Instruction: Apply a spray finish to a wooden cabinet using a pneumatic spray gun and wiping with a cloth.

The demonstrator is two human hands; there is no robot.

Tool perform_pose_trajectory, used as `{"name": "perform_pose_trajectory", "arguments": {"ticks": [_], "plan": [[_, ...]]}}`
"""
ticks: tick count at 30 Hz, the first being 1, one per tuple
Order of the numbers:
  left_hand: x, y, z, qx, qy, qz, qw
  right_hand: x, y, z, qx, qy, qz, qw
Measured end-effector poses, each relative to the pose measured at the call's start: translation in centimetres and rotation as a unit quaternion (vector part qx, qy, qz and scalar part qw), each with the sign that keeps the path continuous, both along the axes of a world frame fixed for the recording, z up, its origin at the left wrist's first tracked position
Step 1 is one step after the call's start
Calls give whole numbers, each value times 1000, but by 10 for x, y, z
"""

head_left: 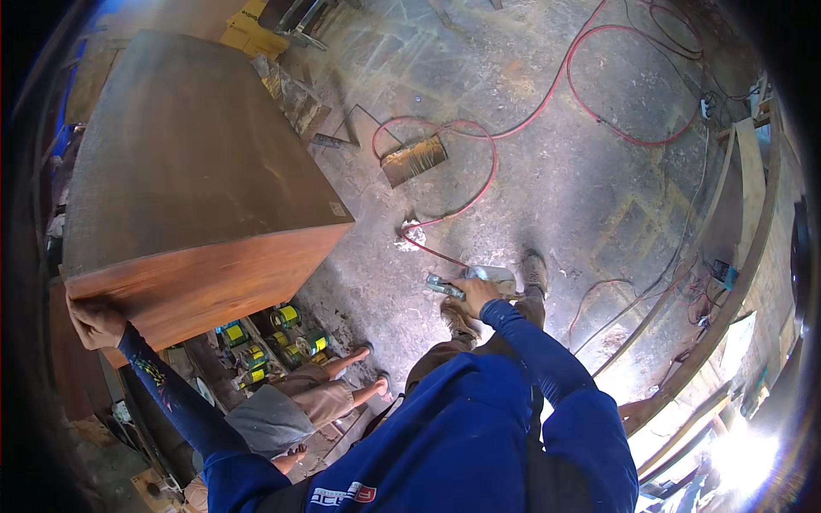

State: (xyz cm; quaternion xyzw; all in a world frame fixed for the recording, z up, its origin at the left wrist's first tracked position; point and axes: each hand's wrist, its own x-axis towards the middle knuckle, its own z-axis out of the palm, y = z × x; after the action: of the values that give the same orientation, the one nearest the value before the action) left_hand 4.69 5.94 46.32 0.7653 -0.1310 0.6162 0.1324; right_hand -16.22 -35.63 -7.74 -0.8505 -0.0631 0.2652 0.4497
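A large brown wooden cabinet [205,154] fills the left side, its reddish side panel facing me. At the near left corner of that panel, my left hand [96,323] grips the edge, its fingers partly hidden. My right hand [477,296] hangs in front of my body, closed round a metal spray gun [441,284] with a silvery cup [491,274]. From near the gun a red air hose [445,255] runs away over the floor. The spray gun is apart from the cabinet.
Several paint cans [286,316] stand beside the cabinet, near another person's bare legs [342,363] and grey clothing. A stained board [414,161] and a white crumpled lump [414,235] lie on the concrete floor. Curved wooden planks [727,316] line the right side, with cables alongside.
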Motion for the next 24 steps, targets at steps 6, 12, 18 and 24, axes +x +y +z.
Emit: {"name": "perform_pose_trajectory", "arguments": {"ticks": [6,12,18,24], "plan": [[-7,47,9,33,-14,25,999,0,27,-21,-97,-18,-58,993],[-27,119,-7,-7,24,-98,995,3,60,-11,-66,-84,-117,987],[-62,93,15,170,37,3,985,-3,106,39,22,-91,-163,982],[-86,99,35,220,148,7,964,-18,129,77,114,-61,-166,978]]}}
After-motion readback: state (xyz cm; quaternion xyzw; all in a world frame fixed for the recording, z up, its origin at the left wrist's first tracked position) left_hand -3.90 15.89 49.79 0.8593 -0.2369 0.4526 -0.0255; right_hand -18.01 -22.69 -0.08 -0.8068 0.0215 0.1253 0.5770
